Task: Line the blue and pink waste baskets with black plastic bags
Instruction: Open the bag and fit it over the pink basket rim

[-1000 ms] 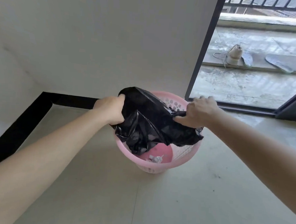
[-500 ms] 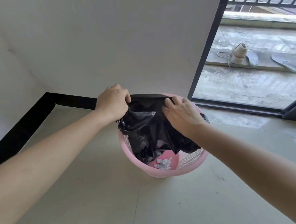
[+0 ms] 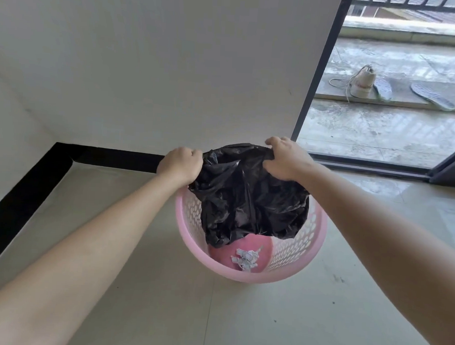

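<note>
A pink perforated waste basket (image 3: 289,272) stands on the pale floor tiles near the wall. A crumpled black plastic bag (image 3: 251,200) hangs over its far half and dips inside. My left hand (image 3: 180,165) grips the bag's upper left edge. My right hand (image 3: 287,160) pinches the bag's top right edge, above the far rim. White paper scraps (image 3: 245,258) lie on the pink bottom, uncovered by the bag. No blue basket is in view.
A white wall with a black skirting strip (image 3: 107,158) runs behind and to the left of the basket. A black door frame (image 3: 317,71) opens onto a balcony with a shoe (image 3: 362,82) and two insoles (image 3: 428,96).
My right hand has shifted from the bag's middle to its far right edge. The bag's mouth is now stretched wider between both hands and held higher over the basket.
</note>
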Demonstrator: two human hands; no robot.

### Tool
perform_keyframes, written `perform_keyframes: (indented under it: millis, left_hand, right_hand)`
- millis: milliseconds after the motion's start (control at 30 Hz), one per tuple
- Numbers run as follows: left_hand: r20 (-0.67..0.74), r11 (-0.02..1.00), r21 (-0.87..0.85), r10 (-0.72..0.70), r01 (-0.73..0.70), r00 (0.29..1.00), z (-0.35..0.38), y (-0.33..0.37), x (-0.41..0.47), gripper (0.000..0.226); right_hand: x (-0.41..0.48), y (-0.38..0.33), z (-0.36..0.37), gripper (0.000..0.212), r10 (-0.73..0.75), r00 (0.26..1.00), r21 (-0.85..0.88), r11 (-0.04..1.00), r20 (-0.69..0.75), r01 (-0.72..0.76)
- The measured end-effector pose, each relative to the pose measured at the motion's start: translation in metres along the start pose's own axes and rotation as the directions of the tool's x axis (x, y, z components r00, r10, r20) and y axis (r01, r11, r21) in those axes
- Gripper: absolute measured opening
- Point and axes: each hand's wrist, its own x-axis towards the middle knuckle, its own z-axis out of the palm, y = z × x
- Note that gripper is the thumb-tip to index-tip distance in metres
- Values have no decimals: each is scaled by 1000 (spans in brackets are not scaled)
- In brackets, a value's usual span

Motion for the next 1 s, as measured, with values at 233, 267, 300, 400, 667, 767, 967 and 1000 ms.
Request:
perform_keyframes:
  millis: [233, 267, 300, 400, 667, 767, 967, 1000]
  left_hand:
    - [100, 998, 45, 49, -54, 994, 13, -9, -6, 24]
    - [84, 998, 34, 43, -46, 996, 12, -12, -3, 19]
    - [61, 999, 35, 38, -40, 997, 9, -16, -1, 15]
    - [-47, 999, 25, -42, 43, 998, -4, -32, 8, 14]
    - [-301, 945, 321, 37, 65, 953, -19, -57, 2, 51]
    - [-503, 834, 508, 490, -215, 712, -13, -30, -15, 59]
    - [112, 831, -36, 555, -554, 824, 15, 33, -57, 61]
    - [196, 873, -85, 488, -481, 851, 19, 33, -60, 54]
  right_hand:
    - [3, 16, 13, 46, -29, 998, -83, 996, -49, 25]
    - [2, 20, 13, 45, -32, 998, -80, 996, -55, 28]
    - [1, 24, 13, 47, -34, 998, -75, 997, -54, 29]
    - [-4, 33, 13, 48, 20, 998, -14, 1000, -62, -21]
    - [-26, 32, 24, 49, 149, 982, 734, 652, 118, -188]
    - [-33, 25, 39, 54, 201, 976, 797, 576, 78, -183]
    - [-34, 14, 63, 57, 391, 920, 819, 517, 35, -250]
    - [-33, 14, 65, 52, 399, 915, 828, 495, 54, -265]
